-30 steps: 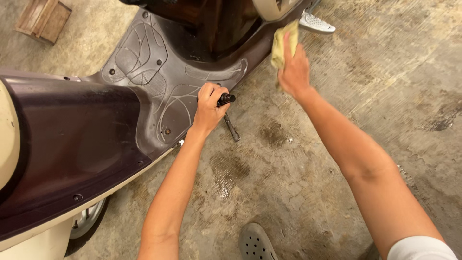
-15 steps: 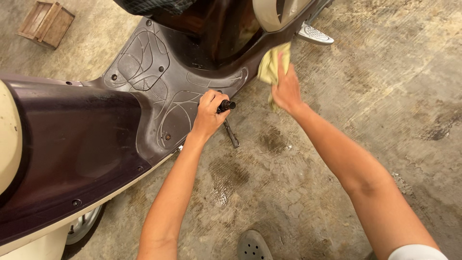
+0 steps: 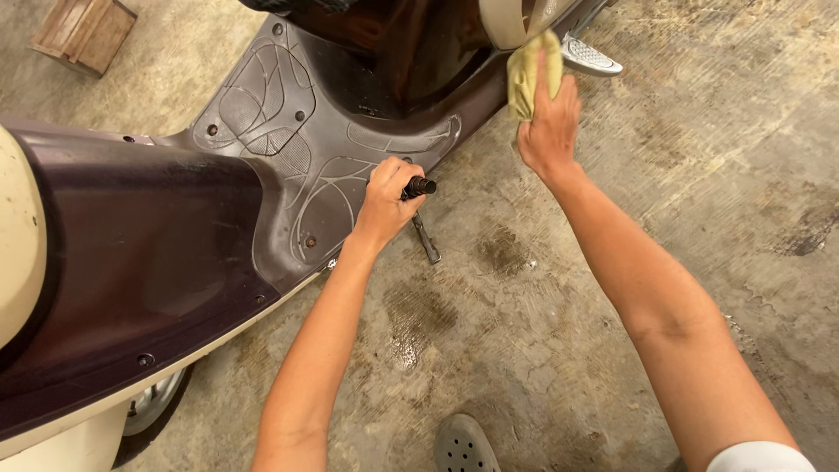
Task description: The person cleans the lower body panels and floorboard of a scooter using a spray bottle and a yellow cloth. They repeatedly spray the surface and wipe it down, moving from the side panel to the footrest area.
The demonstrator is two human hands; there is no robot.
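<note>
Your right hand [image 3: 549,122] presses yellow cloth [image 3: 527,77] flat against scooter's dark front panel [image 3: 454,105], fingers spread over cloth, just below cream trim. Your left hand [image 3: 384,203] closed around small black-tipped tool [image 3: 419,186], resting at edge of grey footboard [image 3: 288,157]. Hands apart, either side of footboard's edge. Side stand [image 3: 427,239] on concrete floor [image 3: 699,218] just below left hand. Grey clog [image 3: 461,444] at bottom. Wooden crate [image 3: 85,33] top left.
</note>
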